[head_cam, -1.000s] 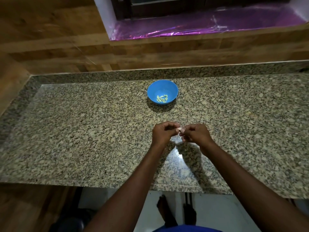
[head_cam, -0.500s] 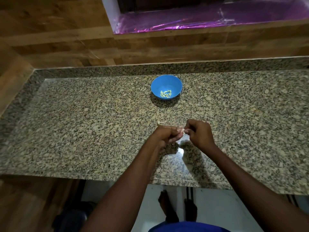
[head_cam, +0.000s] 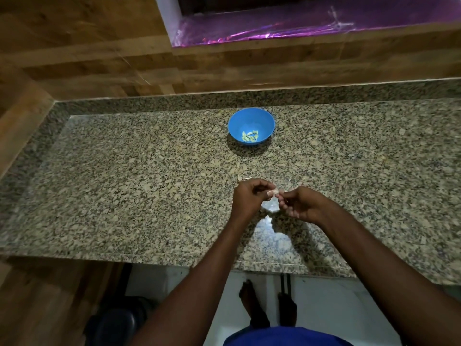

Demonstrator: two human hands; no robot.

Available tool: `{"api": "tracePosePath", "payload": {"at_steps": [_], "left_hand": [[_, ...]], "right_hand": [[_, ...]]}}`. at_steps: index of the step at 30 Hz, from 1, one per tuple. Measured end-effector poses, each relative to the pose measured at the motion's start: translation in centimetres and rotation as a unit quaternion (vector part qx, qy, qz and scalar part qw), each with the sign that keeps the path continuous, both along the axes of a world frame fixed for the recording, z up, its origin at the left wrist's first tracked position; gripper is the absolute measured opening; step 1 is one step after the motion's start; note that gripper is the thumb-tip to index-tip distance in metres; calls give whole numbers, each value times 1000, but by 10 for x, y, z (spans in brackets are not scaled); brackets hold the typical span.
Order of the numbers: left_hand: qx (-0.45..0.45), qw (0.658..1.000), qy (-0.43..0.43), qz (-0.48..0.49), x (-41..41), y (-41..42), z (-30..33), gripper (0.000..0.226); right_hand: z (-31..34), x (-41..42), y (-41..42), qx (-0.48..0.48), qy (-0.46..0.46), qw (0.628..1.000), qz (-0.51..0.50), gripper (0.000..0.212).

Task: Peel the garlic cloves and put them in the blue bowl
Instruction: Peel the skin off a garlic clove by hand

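Left hand (head_cam: 249, 197) and right hand (head_cam: 298, 204) pinch a garlic clove (head_cam: 274, 192); small, light, papery-skinned, best gripped at its ends.

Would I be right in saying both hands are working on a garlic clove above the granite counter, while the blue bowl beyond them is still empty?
Not quite: the head view shows the blue bowl already holds several peeled cloves. The rest stands: left hand and right hand pinch a garlic clove above the granite counter.

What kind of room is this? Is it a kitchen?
Probably a home kitchen. There is a speckled granite countertop, a blue bowl holding peeled garlic cloves, and wood-look walls behind it.
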State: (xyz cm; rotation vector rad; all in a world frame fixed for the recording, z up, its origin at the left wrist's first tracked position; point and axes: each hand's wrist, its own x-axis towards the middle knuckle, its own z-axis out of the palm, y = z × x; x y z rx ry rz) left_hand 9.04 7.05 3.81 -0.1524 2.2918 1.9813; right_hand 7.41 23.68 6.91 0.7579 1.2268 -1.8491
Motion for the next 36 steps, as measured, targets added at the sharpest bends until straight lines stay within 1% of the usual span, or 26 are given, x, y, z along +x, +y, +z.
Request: {"api": "tracePosePath", "payload": {"at_steps": [3,6,11,14,17,20,22,24,26,27,29,30,31,36], "left_hand": [[-10,1000,-14,-6,0,-2,-1,21],[-41,999,-28,-13,2,-4,-2,16],[-127,992,-18,-17,4,-4,-8,19],[-169,985,-15,-3,5,-1,-8,16],[-165,986,-38,6,4,2,-5,12],[-187,982,-30,2,2,2,-8,15],[-185,982,-24,-4,3,2,-6,16],[-171,985,-23,-12,3,1,-4,12],[-133,990,-35,-5,4,0,-3,6],[-111,993,-47,2,5,-1,-2,6],[-76,995,-65,16,5,-2,-3,3],[-66,995,-72,21,5,-2,-3,3],[-65,995,-78,26,4,-2,-3,5],[-21,992,-121,36,4,1,-5,3]], "right_hand": [[-8,1,-2,60,34,998,9,24],[-15,4,-5,131,85,988,7,15],[-25,5,-10,231,164,959,29,20],[-31,7,-10,289,226,929,55,27],[-36,8,-9,327,268,902,85,31],[-38,8,-11,351,297,881,112,32],[-36,8,-12,385,327,853,131,34],[-36,9,-13,404,339,839,134,35],[-38,9,-12,395,338,845,122,32],[-41,9,-11,379,329,858,108,28],[-41,9,-11,314,300,899,64,14],[-41,9,-10,280,286,915,47,13],[-41,9,-10,257,279,924,40,12],[-46,10,-10,253,247,935,26,8]]}}
